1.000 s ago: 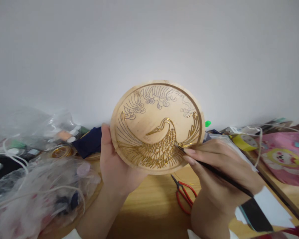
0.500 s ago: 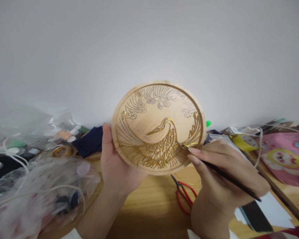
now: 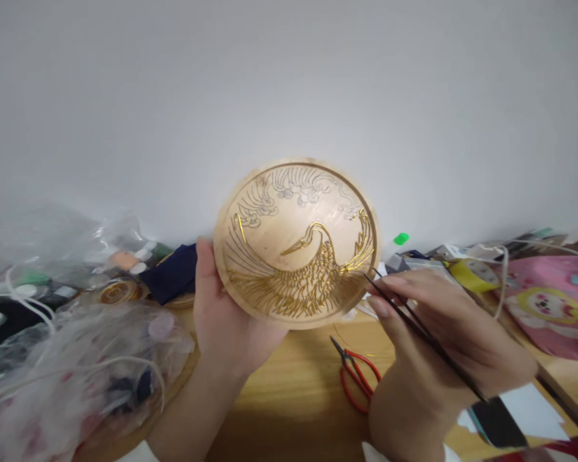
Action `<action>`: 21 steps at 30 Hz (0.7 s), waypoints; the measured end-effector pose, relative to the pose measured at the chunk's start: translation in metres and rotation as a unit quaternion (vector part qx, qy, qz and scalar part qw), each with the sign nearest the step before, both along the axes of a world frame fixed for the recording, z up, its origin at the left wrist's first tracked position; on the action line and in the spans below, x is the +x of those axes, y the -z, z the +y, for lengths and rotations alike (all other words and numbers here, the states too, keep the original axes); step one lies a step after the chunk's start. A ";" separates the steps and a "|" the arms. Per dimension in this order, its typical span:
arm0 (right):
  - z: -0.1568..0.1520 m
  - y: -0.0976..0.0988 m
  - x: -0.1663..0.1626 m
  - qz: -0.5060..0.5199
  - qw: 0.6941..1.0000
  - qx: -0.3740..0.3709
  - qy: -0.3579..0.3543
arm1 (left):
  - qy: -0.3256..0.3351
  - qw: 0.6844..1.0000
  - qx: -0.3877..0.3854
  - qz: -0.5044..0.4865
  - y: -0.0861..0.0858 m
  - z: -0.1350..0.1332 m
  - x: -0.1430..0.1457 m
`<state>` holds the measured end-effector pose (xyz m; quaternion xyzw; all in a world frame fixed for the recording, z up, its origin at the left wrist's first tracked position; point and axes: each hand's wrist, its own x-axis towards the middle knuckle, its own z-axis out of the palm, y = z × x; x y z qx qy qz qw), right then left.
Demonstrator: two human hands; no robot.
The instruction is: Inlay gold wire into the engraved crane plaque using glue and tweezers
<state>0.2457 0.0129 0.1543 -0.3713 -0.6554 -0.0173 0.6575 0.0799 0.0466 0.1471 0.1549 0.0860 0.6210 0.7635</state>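
A round wooden plate (image 3: 296,221) is held up and tilted toward me, with my left hand (image 3: 231,327) gripping its lower left rim, thumb on the edge and fingers behind. Gold wire on it outlines a crane (image 3: 303,276) with feathers; the upper part carries drawn dark lines of feathers and cloud curls. Dark tweezers (image 3: 428,340) sit in the closed fingers of my right hand (image 3: 428,327). Their two tips are apart, close to the plate's lower right rim. I cannot make out anything between the tips.
Red-handled pliers (image 3: 356,378) lie on the wooden table (image 3: 289,398) below the plate. Clear plastic bags (image 3: 77,378) and a roll of gold wire (image 3: 120,292) are at left. At right are a phone (image 3: 498,420), white paper (image 3: 534,410) and a pink pouch (image 3: 553,308).
The tweezers have drawn back from the wire near the crane's wing to the plate's right rim, and their tips have spread. The plate has shifted and turned slightly to the left.
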 end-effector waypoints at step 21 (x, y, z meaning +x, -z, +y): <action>0.008 -0.001 -0.002 -0.031 0.998 0.026 -0.047 | 0.000 1.000 -0.002 -0.012 0.000 0.001 0.001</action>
